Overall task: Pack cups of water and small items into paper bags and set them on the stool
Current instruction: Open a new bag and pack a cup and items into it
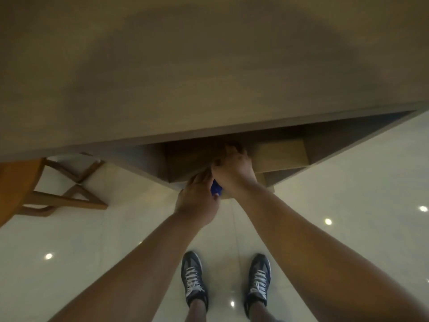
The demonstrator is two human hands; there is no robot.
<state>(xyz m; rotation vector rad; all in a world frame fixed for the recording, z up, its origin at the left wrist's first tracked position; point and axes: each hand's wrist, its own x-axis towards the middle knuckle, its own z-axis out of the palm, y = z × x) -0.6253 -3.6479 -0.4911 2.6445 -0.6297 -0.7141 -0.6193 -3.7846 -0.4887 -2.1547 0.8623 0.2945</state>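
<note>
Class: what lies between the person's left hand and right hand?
A small blue item sits between the left hand and the right hand, seen in the head view; its kind is unclear.

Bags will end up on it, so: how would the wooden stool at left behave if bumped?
The stool probably resists tipping: its legs splay and are cross-braced. On the glossy floor it may slide rather than tip. It looks like solid wood, so likely stiff and fairly heavy.
</note>
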